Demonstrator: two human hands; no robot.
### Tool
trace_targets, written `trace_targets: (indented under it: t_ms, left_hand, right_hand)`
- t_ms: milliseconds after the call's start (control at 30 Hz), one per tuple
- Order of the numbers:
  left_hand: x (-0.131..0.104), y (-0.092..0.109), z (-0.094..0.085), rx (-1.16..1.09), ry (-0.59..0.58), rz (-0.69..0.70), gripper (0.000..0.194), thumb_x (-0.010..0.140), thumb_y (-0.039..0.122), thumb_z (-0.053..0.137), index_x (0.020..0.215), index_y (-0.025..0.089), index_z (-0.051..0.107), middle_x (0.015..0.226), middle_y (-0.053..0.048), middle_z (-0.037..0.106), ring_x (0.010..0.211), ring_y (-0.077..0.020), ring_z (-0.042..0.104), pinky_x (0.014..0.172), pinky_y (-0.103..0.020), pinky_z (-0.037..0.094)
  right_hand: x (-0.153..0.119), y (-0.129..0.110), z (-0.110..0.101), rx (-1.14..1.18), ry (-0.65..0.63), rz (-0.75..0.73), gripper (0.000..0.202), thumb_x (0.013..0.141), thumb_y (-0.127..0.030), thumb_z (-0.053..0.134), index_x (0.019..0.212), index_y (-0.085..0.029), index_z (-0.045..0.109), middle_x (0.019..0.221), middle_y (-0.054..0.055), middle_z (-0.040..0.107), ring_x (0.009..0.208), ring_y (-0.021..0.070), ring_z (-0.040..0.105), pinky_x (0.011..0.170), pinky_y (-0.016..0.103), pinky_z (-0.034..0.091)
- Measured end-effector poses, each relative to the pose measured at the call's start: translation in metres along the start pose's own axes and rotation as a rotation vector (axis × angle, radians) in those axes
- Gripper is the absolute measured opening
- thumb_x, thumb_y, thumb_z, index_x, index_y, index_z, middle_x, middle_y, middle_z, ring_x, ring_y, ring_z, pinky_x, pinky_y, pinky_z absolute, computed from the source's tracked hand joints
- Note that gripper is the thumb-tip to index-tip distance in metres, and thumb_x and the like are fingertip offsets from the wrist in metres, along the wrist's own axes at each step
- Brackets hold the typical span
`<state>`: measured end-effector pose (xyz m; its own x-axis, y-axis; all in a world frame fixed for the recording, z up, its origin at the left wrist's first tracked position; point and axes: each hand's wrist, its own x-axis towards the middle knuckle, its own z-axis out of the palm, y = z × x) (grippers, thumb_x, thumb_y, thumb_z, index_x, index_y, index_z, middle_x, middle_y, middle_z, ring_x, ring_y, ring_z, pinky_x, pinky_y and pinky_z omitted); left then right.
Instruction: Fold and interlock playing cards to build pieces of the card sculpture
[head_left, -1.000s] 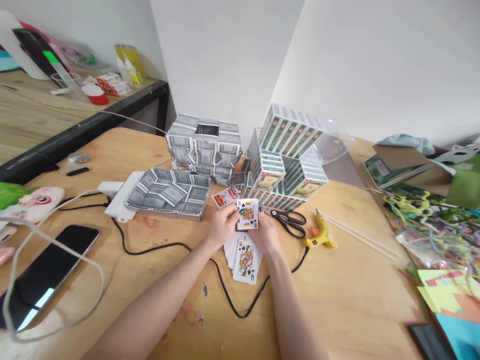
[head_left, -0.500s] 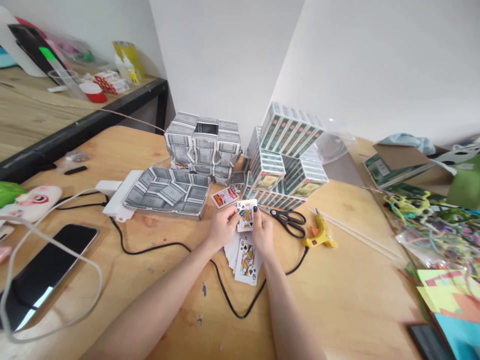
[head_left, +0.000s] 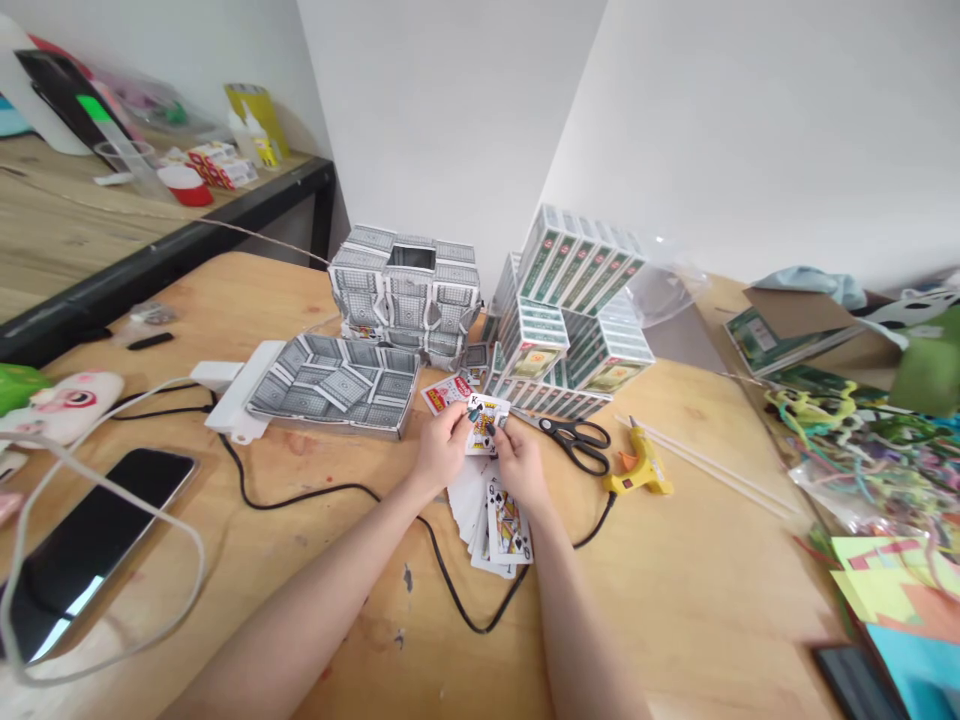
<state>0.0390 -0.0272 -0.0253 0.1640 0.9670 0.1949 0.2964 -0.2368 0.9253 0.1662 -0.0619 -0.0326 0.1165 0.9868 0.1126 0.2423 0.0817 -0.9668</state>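
A king of spades card (head_left: 486, 428) is held up between both hands, its face towards me. My left hand (head_left: 442, 448) pinches its left edge. My right hand (head_left: 520, 462) grips its lower right part. Below them, a fanned pile of cards lies on the table, with a queen of spades (head_left: 508, 525) on top near my right wrist. Just beyond the hands is a red and white card (head_left: 446, 393). A shallow tray made of cards (head_left: 337, 388) stands to the left, and a larger box built from cards (head_left: 409, 295) stands behind it.
Stacked green and white card boxes (head_left: 562, 320) rise at the back. Black scissors (head_left: 574, 440), a yellow glue gun (head_left: 641, 465) and white sticks (head_left: 709, 465) lie to the right. A black cord (head_left: 450, 590) loops near my forearms. A phone (head_left: 90, 550) lies left.
The held card has tilted and shifted slightly left. My right hand has moved lower on it. The queen of spades has shifted right and turned, and more of the pile beneath shows.
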Motion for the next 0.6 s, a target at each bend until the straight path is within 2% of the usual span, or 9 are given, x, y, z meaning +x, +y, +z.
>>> trace_targets:
  t_ms: [167,300,400,467,600]
  left_hand:
    - [-0.002,0.001,-0.003,-0.005,0.007,0.027,0.016,0.078,0.027,0.046,0.067,0.016,0.05,0.057,0.004,0.043,0.055,-0.0088,0.04,0.053,-0.02,0.032]
    - [0.002,0.005,-0.006,-0.138,0.025,0.041,0.014,0.074,0.028,0.054,0.069,0.015,0.058,0.069,0.0,0.055,0.069,-0.0124,0.052,0.063,-0.022,0.041]
    - [0.005,0.009,-0.006,-0.303,-0.08,-0.05,0.023,0.066,0.028,0.063,0.085,0.013,0.062,0.084,-0.006,0.064,0.08,-0.0174,0.059,0.073,-0.028,0.046]
    - [0.006,0.01,-0.005,-0.363,-0.133,-0.154,0.03,0.063,0.028,0.066,0.088,0.012,0.064,0.086,-0.008,0.067,0.081,-0.0199,0.061,0.075,-0.031,0.048]
    - [0.007,0.009,-0.004,-0.402,-0.119,-0.253,0.027,0.061,0.028,0.067,0.083,0.011,0.067,0.085,-0.009,0.069,0.082,-0.0216,0.062,0.076,-0.032,0.048]
  right_hand:
    - [0.001,-0.001,-0.001,0.053,0.003,0.056,0.023,0.079,-0.037,0.046,0.067,-0.017,0.05,0.059,-0.002,0.047,0.056,0.0124,0.042,0.052,0.024,0.035]
    - [-0.001,-0.005,0.004,0.114,-0.05,0.07,0.023,0.077,-0.037,0.048,0.063,-0.018,0.047,0.057,-0.003,0.044,0.052,0.0115,0.042,0.049,0.023,0.038]
    - [-0.004,-0.005,0.01,0.173,-0.098,0.111,0.022,0.077,-0.037,0.047,0.066,-0.019,0.049,0.06,-0.001,0.048,0.052,0.0125,0.046,0.048,0.025,0.041]
    - [-0.004,-0.005,0.013,0.154,-0.095,0.11,0.021,0.077,-0.037,0.046,0.067,-0.018,0.05,0.061,0.0,0.05,0.053,0.0133,0.047,0.048,0.025,0.041]
    - [-0.002,-0.003,0.012,0.023,-0.043,0.031,0.025,0.077,-0.036,0.048,0.059,-0.019,0.047,0.054,-0.003,0.043,0.051,0.0114,0.04,0.048,0.024,0.035]
